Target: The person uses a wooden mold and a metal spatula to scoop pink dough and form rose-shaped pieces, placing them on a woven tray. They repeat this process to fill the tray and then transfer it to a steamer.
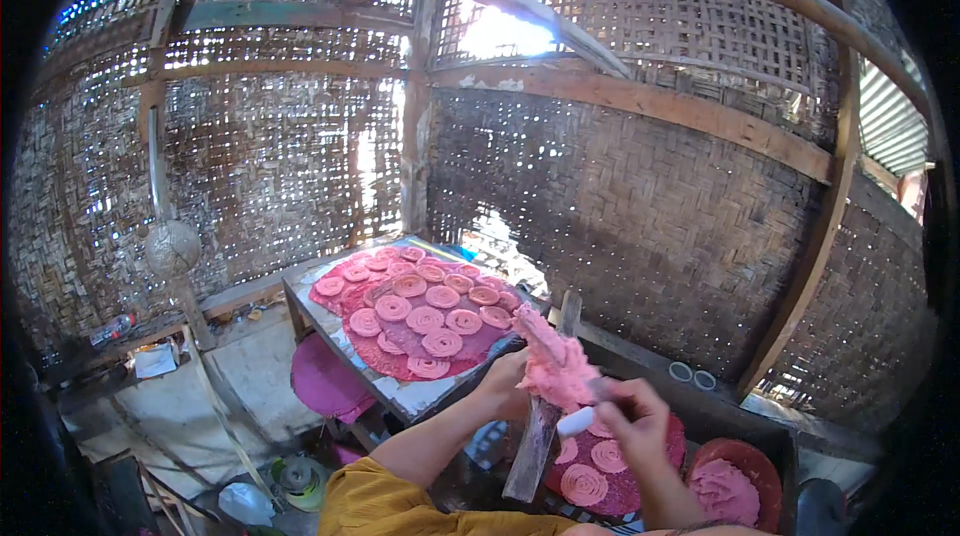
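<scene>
A lump of soft pink dough (562, 376) is held up in front of me, smeared along a stick-like piece. My left hand (503, 383) is closed at the left side of this lump; its fingers are mostly hidden. My right hand (640, 418) is closed on a small grey flat tool (601, 389) whose end touches the dough. Just below the dough is a white cylinder (575, 423), beside my right fingers. A weathered wooden plank (531, 456) stands tilted under the lump. Below my hands, coiled pink rounds (584, 484) lie on a pink-red round sheet (622, 502).
At left, a table (415, 396) bears many coiled pink rounds (425, 320) on red sheets. A red bowl (768, 476) of pink dough stands at lower right. A purple round (330, 376) is beside the table. Woven bamboo walls (640, 176) and wooden beams surround me.
</scene>
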Motion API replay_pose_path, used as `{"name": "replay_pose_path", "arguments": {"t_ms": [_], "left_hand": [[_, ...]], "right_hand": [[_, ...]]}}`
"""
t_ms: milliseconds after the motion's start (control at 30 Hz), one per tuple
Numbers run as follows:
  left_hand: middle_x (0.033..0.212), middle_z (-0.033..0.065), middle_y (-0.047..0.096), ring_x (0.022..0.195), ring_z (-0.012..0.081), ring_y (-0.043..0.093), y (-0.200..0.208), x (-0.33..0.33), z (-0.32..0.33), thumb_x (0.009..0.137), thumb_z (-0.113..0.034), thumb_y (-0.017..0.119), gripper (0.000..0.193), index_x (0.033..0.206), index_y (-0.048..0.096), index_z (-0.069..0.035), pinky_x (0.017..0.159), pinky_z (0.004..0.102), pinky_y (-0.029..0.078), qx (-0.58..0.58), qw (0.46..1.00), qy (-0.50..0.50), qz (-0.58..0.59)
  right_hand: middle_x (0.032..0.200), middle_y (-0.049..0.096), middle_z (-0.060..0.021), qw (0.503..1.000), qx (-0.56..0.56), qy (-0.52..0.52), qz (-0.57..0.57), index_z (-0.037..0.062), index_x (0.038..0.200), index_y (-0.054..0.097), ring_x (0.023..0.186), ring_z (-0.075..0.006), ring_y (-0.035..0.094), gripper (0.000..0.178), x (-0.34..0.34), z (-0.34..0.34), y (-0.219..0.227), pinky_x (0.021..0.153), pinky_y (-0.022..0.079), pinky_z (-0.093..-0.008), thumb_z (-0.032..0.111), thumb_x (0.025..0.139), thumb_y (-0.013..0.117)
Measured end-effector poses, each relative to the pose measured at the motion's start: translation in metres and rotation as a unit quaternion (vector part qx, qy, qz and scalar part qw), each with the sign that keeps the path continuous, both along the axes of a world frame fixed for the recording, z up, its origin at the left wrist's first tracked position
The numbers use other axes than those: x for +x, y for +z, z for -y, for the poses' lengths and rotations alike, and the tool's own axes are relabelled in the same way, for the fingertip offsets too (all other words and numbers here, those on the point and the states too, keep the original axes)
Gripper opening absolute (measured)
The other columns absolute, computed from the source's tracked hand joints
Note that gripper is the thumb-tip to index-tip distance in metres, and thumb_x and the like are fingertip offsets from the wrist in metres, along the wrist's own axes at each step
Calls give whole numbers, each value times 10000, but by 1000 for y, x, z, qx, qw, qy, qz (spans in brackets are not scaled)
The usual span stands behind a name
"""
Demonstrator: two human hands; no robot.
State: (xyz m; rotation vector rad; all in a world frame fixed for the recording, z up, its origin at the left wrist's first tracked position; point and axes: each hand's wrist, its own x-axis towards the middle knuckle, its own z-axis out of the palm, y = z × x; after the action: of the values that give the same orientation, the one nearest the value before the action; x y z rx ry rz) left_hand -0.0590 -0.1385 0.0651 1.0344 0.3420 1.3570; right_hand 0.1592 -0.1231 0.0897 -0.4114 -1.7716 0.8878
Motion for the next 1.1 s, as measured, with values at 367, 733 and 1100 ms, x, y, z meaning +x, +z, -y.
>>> {"name": "replay_pose_path", "arguments": {"t_ms": [367, 733, 1100], "left_hand": [[1030, 88, 558, 910, 222, 552, 5, 10, -8, 760, -64, 537, 295, 1050, 508, -12, 829, 327, 426, 124, 933, 188, -280], [1018, 118, 546, 885, 223, 556, -9, -22, -25, 842, -251, 426, 364, 1105, 448, 0, 795, 330, 456, 1, 978, -174, 117], [999, 99, 554, 888, 240, 555, -5, 18, -9, 845, -190, 421, 274, 1052, 504, -31, 813, 369, 440, -104, 973, 164, -124]], "right_hand": [[592, 534, -54, 882, 342, -307, 101, 95, 865, 613, 503, -207, 532, 284, 37, -3, 25, 450, 395, -300, 142, 605, 718], [619, 559, -58, 966, 223, -93, 88, 72, 823, 605, 511, -200, 541, 270, 33, 18, 8, 463, 413, -285, 160, 598, 723], [595, 524, -64, 859, 369, -294, 198, 83, 780, 563, 523, -218, 541, 253, 40, 22, 6, 454, 398, -299, 135, 582, 713]]}}
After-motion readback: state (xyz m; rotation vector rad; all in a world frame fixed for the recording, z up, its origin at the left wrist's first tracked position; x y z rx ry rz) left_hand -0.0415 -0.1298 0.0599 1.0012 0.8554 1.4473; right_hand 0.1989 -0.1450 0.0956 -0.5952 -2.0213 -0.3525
